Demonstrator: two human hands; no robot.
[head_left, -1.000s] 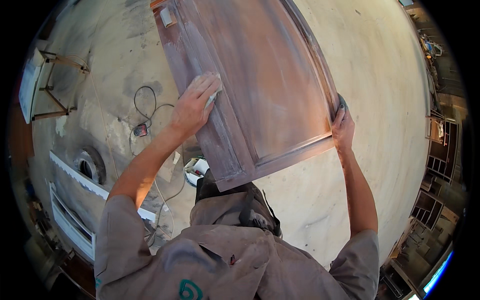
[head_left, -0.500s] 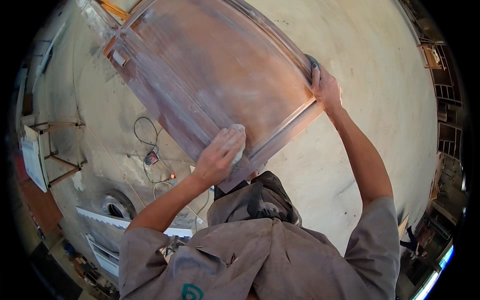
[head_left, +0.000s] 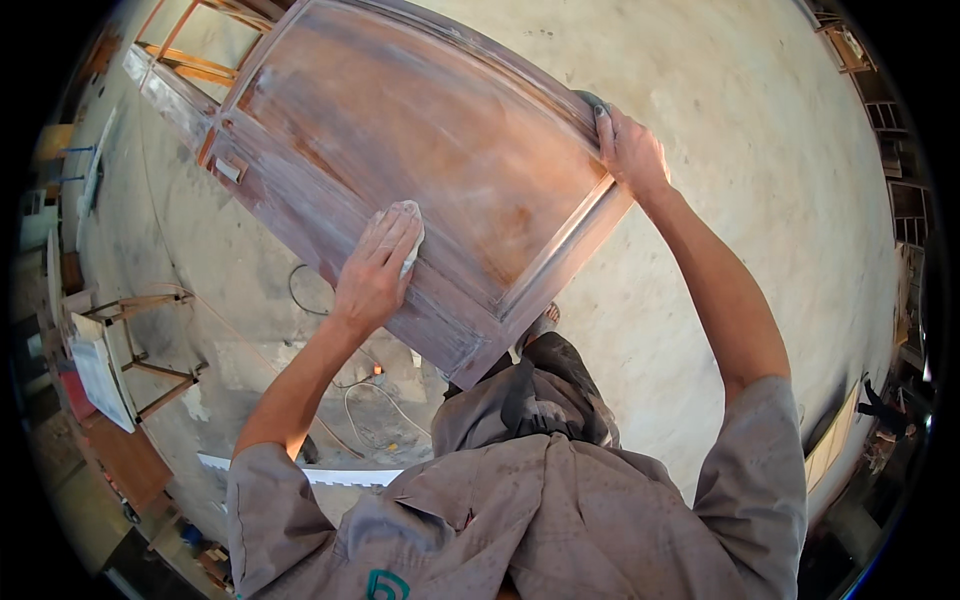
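Note:
A reddish-brown wooden door (head_left: 440,150) with a raised frame, its surface streaked with white dust, slants across the upper middle. On the frame strip along its left side, my left hand (head_left: 370,270) presses a whitish pad (head_left: 415,240), which looks like folded sandpaper. The fingers lie together over the pad and hide most of it. My right hand (head_left: 635,155) grips the door's right edge near its lower corner, thumb on top. A dark grey rounded thing (head_left: 590,98) shows by that thumb; I cannot make out what it is. A small metal plate (head_left: 231,167) sits on the door's left edge.
Pale concrete floor (head_left: 720,200) spreads around. A cable (head_left: 300,290) runs on it left of the door. Farther left stands a wooden frame stand (head_left: 150,350) with a white panel. A white toothed strip (head_left: 345,477) lies near my left elbow. Shelving lines the right rim.
My left hand has slid the pad up and left along the door's frame strip. My right hand still grips the edge. The view has shifted a little.

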